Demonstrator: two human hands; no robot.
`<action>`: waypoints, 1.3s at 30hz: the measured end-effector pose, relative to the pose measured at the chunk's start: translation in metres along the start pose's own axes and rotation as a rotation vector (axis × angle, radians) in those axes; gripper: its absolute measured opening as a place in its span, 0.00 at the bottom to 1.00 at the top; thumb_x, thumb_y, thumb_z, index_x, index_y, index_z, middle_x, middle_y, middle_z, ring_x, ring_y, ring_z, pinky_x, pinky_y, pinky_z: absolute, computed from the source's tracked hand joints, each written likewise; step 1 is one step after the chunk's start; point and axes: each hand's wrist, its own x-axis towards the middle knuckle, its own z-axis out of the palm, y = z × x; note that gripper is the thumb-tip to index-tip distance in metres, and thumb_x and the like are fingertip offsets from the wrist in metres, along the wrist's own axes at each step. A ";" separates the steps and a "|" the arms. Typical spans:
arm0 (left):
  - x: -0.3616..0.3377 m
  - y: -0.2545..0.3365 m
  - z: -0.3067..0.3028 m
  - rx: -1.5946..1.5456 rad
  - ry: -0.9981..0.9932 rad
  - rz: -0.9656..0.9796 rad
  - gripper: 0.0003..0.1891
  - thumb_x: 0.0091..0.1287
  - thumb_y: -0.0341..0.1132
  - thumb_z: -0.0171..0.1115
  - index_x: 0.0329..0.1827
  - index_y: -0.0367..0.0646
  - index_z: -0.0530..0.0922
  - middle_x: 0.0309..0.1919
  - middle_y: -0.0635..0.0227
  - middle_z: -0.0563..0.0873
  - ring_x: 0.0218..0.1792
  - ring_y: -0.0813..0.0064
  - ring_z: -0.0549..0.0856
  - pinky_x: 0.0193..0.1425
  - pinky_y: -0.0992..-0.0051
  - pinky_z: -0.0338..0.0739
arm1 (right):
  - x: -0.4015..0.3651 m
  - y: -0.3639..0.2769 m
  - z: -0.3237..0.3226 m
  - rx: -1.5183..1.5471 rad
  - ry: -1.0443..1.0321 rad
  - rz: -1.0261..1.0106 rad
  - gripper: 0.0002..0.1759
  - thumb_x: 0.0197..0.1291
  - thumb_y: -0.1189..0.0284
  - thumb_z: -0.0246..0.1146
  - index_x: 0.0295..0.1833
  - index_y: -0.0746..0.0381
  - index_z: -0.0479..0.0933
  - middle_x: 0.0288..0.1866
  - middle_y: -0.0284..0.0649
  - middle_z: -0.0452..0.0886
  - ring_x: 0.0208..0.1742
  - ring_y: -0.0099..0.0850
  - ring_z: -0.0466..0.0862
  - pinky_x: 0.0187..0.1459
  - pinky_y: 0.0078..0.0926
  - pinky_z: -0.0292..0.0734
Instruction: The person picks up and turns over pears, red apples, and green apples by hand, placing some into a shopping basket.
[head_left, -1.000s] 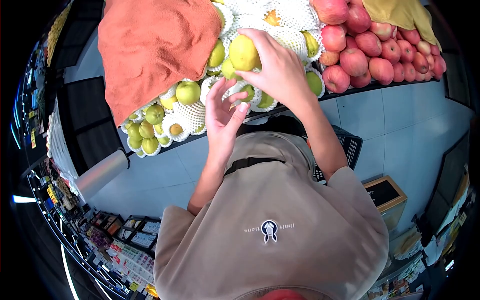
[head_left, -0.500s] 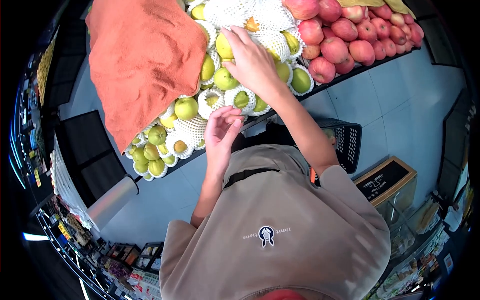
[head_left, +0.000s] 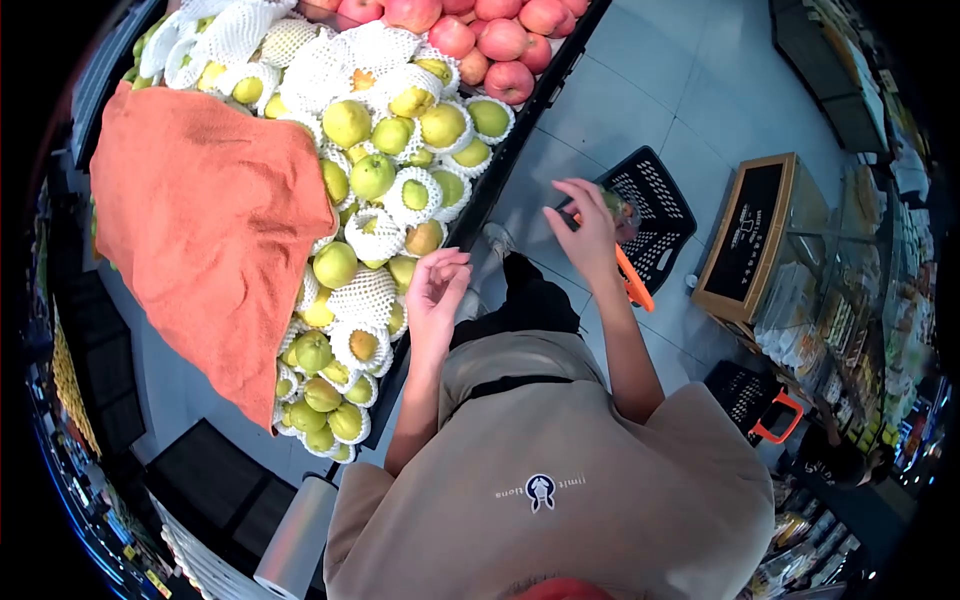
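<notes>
My left hand (head_left: 434, 291) is at the front edge of the fruit stand, beside pears in white foam nets. Its fingers curl loosely with the thumb apart, and nothing shows in them. My right hand (head_left: 588, 228) is raised over the floor to the right of the stand, fingers apart and holding nothing. Beyond it is a black shopping basket (head_left: 652, 205) with an orange handle (head_left: 634, 279) and something in clear packaging (head_left: 624, 216) inside. Many yellow-green pears (head_left: 372, 177) lie heaped on the stand, some bare-topped in their nets. An orange cloth (head_left: 205, 240) covers the heap's left part.
Red apples (head_left: 502, 40) fill the stand's far end. A plastic bag roll (head_left: 298, 535) stands at the near end. On the right are a wooden-framed box (head_left: 747, 240), another black basket (head_left: 742, 395) and shelves of goods. A person (head_left: 838, 458) is at the far right.
My right hand has left the pears and swung right toward the basket. My left hand stays loosely curled near the stand's edge. The view has turned right, showing more of the floor and basket.
</notes>
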 end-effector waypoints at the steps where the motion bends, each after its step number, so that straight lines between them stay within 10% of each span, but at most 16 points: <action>1: 0.000 -0.009 -0.001 0.031 -0.044 -0.004 0.15 0.70 0.22 0.61 0.58 0.39 0.75 0.49 0.69 0.84 0.47 0.85 0.81 0.55 0.81 0.74 | -0.025 0.045 -0.009 -0.148 0.136 0.056 0.26 0.53 0.65 0.74 0.58 0.57 0.79 0.58 0.43 0.78 0.51 0.41 0.83 0.49 0.34 0.80; 3: -0.003 -0.019 0.004 0.074 -0.106 -0.049 0.15 0.70 0.22 0.61 0.58 0.39 0.75 0.49 0.70 0.84 0.46 0.85 0.80 0.54 0.82 0.74 | -0.077 0.103 -0.035 -0.634 0.088 0.236 0.33 0.48 0.61 0.78 0.60 0.58 0.78 0.62 0.46 0.76 0.58 0.43 0.81 0.52 0.37 0.79; 9: -0.009 -0.049 0.034 0.162 -0.365 -0.072 0.13 0.70 0.24 0.62 0.57 0.39 0.76 0.49 0.71 0.84 0.47 0.85 0.81 0.53 0.83 0.76 | -0.122 0.177 -0.036 -0.638 -0.144 0.868 0.22 0.52 0.51 0.71 0.48 0.53 0.84 0.43 0.45 0.86 0.46 0.45 0.87 0.44 0.45 0.83; 10: -0.010 -0.054 0.040 0.174 -0.381 -0.079 0.13 0.70 0.24 0.62 0.57 0.39 0.76 0.49 0.71 0.84 0.47 0.85 0.81 0.53 0.83 0.76 | -0.127 0.180 -0.028 -0.730 -0.026 0.773 0.17 0.55 0.50 0.67 0.39 0.52 0.83 0.31 0.42 0.86 0.37 0.46 0.87 0.39 0.49 0.82; 17: 0.015 -0.117 0.122 0.651 -0.574 -0.054 0.20 0.62 0.23 0.65 0.59 0.41 0.76 0.52 0.64 0.83 0.53 0.73 0.81 0.58 0.74 0.76 | -0.130 0.197 -0.045 -0.721 -0.153 0.617 0.16 0.55 0.52 0.66 0.35 0.54 0.81 0.28 0.42 0.85 0.34 0.46 0.87 0.35 0.47 0.81; 23: 0.044 -0.248 0.214 1.406 -0.616 1.073 0.20 0.61 0.33 0.59 0.57 0.39 0.75 0.55 0.59 0.78 0.60 0.57 0.76 0.74 0.47 0.58 | -0.129 0.233 -0.076 -0.677 -0.168 0.408 0.11 0.51 0.59 0.69 0.32 0.54 0.81 0.27 0.40 0.86 0.28 0.43 0.87 0.30 0.43 0.81; 29: 0.053 -0.296 0.289 1.639 -0.613 0.647 0.13 0.62 0.33 0.57 0.49 0.45 0.78 0.43 0.65 0.78 0.53 0.62 0.77 0.71 0.51 0.61 | -0.107 0.282 -0.118 -0.665 -0.159 0.202 0.08 0.47 0.63 0.69 0.29 0.54 0.80 0.26 0.38 0.85 0.27 0.40 0.86 0.31 0.41 0.80; 39: 0.129 -0.311 0.350 1.526 -0.456 0.780 0.10 0.59 0.32 0.59 0.43 0.47 0.77 0.41 0.67 0.76 0.49 0.63 0.76 0.54 0.59 0.66 | -0.008 0.347 -0.149 -0.647 -0.169 0.062 0.05 0.47 0.69 0.67 0.25 0.55 0.78 0.23 0.42 0.84 0.25 0.44 0.85 0.28 0.43 0.80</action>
